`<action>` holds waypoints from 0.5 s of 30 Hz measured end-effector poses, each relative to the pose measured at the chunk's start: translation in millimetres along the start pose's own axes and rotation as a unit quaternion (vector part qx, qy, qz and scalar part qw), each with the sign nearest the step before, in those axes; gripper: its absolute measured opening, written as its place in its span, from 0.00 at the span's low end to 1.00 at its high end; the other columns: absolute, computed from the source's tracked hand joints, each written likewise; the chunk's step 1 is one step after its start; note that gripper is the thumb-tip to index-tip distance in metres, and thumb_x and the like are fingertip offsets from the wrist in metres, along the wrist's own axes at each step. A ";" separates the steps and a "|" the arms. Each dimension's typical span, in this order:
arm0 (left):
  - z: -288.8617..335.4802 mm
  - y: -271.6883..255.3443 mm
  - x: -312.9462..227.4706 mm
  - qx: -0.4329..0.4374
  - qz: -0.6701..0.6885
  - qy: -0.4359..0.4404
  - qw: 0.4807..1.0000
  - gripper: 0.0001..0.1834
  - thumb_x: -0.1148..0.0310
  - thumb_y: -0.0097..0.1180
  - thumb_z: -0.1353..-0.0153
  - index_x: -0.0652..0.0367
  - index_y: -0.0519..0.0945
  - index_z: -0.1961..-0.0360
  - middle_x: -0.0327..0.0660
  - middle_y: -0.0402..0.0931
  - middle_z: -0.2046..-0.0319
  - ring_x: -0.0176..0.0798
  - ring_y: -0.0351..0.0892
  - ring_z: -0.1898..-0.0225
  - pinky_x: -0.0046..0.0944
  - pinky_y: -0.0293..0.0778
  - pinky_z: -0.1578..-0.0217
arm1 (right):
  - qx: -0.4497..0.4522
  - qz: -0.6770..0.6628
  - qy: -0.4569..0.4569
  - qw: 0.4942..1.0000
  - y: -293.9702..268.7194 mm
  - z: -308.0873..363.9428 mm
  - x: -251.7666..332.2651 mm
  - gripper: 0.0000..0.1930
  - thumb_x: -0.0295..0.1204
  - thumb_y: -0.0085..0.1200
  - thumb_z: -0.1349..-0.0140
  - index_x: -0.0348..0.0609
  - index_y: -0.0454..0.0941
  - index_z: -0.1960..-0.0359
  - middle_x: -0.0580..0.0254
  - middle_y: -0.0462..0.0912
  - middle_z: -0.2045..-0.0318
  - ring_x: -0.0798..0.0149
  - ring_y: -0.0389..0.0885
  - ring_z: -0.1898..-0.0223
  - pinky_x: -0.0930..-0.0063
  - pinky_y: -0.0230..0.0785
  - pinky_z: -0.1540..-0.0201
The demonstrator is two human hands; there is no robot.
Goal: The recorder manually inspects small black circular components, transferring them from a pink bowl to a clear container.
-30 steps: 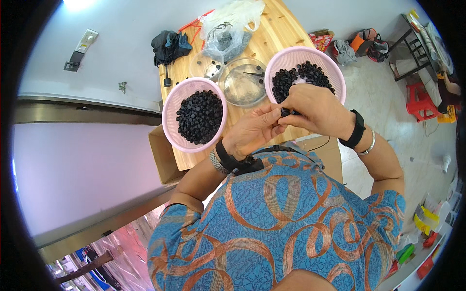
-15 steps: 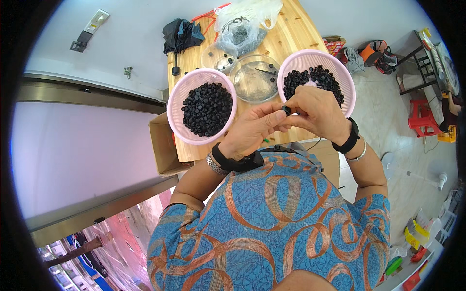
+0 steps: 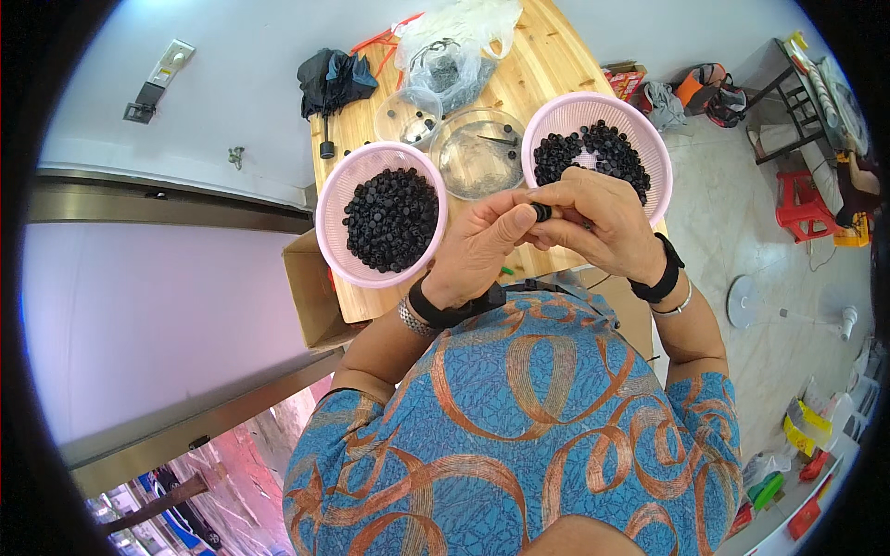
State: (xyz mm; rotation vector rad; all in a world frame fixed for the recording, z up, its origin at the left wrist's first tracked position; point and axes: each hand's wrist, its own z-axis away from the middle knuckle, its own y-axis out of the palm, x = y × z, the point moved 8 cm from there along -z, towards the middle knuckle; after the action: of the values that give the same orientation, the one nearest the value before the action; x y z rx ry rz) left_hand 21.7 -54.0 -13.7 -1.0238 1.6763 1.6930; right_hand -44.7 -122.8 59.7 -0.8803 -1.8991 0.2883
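Note:
Between the fingertips of both hands is a small round black part [image 3: 541, 212], like a cap, partly covered by the fingers. My left hand [image 3: 482, 239] pinches it from the left with thumb and fingers. From the other side my right hand [image 3: 598, 218] grips it, thumb and forefinger closed. Both hands are over the near edge of the wooden table. A pink basket [image 3: 326, 243] heaped with black parts [image 3: 391, 219] stands left of them. Just beyond my right hand is a second pink basket [image 3: 655, 139], holding a looser layer of similar black parts [image 3: 614, 148].
Between the baskets lie a clear round lid [image 3: 459, 176] with tweezers [image 3: 498, 140] and a clear tub [image 3: 382, 120]. Plastic bags [image 3: 464, 46] and a folded umbrella [image 3: 336, 82] occupy the table's far side. A cardboard box [image 3: 306, 296] stands at left, a red stool [image 3: 802, 204] at right.
My hands stay together, with more of the black part showing between the fingertips now. The whole view has shifted slightly.

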 end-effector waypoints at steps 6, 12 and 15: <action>0.5 8.5 -3.5 0.013 -0.018 0.018 1.000 0.19 0.60 0.44 0.36 0.66 0.71 0.52 0.39 0.74 0.64 0.29 0.72 0.64 0.29 0.70 0.60 | -0.019 -0.102 0.045 0.994 -2.0 5.7 -0.9 0.15 0.28 0.60 0.50 0.40 0.77 0.60 0.65 0.74 0.80 0.71 0.75 0.80 0.80 0.62 0.79; -0.7 14.4 -5.4 0.021 0.016 0.065 0.998 0.19 0.61 0.44 0.35 0.67 0.71 0.53 0.39 0.74 0.66 0.29 0.72 0.66 0.29 0.70 0.62 | -0.030 -0.117 0.010 0.993 -5.4 3.6 8.1 0.14 0.27 0.59 0.49 0.39 0.77 0.59 0.65 0.74 0.80 0.75 0.75 0.80 0.83 0.61 0.80; -0.8 14.7 -5.3 0.010 0.004 0.076 0.997 0.21 0.58 0.45 0.36 0.67 0.71 0.53 0.40 0.73 0.66 0.31 0.72 0.68 0.30 0.70 0.64 | -0.023 -0.118 0.017 0.993 -6.6 2.6 10.3 0.14 0.26 0.59 0.49 0.39 0.77 0.59 0.66 0.74 0.80 0.76 0.74 0.81 0.84 0.60 0.80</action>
State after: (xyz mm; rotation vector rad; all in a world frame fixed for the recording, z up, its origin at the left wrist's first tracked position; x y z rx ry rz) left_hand 12.8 -55.2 -0.9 -1.1624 1.7905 1.6360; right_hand -52.4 -120.0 69.0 -0.6777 -1.9620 0.0864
